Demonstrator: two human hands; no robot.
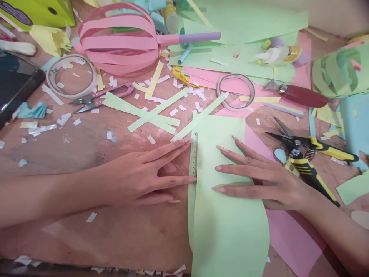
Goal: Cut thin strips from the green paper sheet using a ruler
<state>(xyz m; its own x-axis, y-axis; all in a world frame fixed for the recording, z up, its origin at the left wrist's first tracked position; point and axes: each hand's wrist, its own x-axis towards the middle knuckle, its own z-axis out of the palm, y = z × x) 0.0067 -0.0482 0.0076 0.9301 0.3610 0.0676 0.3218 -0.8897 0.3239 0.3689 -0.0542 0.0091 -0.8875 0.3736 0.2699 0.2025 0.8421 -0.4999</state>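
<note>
A sheet of light green paper [227, 231] lies in front of me, its near end hanging toward the table's front edge. Along its left side sits a narrow clear ruler [194, 154] with dark markings. My left hand [150, 173] rests with fingers stretched out, the fingertips touching the ruler's edge. Spread flat on the green sheet are the fingers of my right hand [259, 173]. Pink paper [291, 238] shows under the sheet and the right hand. Just beyond my left fingertips lies a cut green strip [201, 117], with more crossed green strips [155, 115] behind it.
Yellow-black pruning shears [302, 154] lie open at right, near a red-handled knife [302, 96]. Small scissors [103, 96], tape rolls [72, 76], a glue bottle [281, 55] and a pink paper lantern [121, 42] stand farther back. A phone [17, 80] is at left; paper scraps are scattered about.
</note>
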